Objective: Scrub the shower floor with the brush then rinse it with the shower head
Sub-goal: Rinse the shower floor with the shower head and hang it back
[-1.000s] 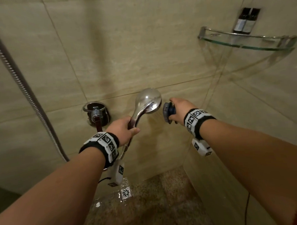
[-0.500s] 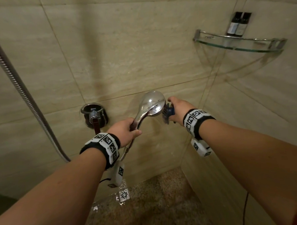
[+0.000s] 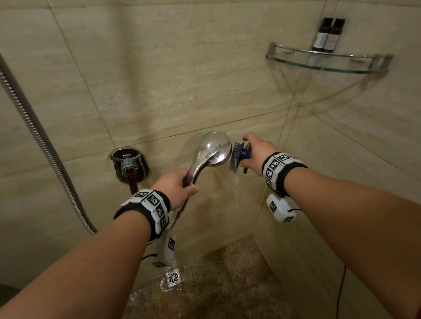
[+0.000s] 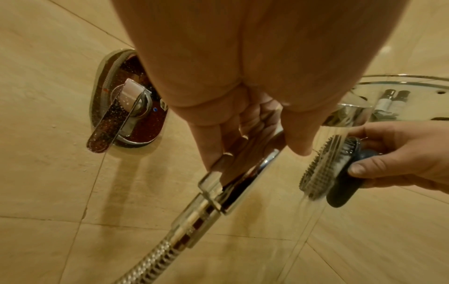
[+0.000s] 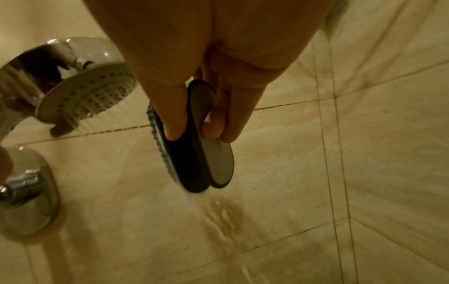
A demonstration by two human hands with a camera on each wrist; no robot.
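Observation:
My left hand (image 3: 175, 185) grips the handle of the chrome shower head (image 3: 212, 148), raised in front of the tiled wall. Its spray face (image 5: 85, 96) points right, and water streams from it onto the bristles of the dark blue scrub brush (image 3: 238, 157). My right hand (image 3: 257, 151) pinches the brush (image 5: 194, 138) by its handle, thumb on one side and fingers on the other, bristles facing the shower head (image 4: 243, 173). In the left wrist view the brush (image 4: 325, 169) is wet and water runs off its lower end. The speckled shower floor (image 3: 222, 291) lies below, wet.
A chrome mixer tap (image 3: 129, 165) sits on the wall left of my left hand. The metal hose (image 3: 32, 123) hangs at the far left. A glass corner shelf (image 3: 328, 62) with two small bottles (image 3: 326, 36) is up right. A square drain (image 3: 173, 278) sits in the floor.
The shower head and the brush have come closer together, the brush now right at the spray face. The view has tilted down a little.

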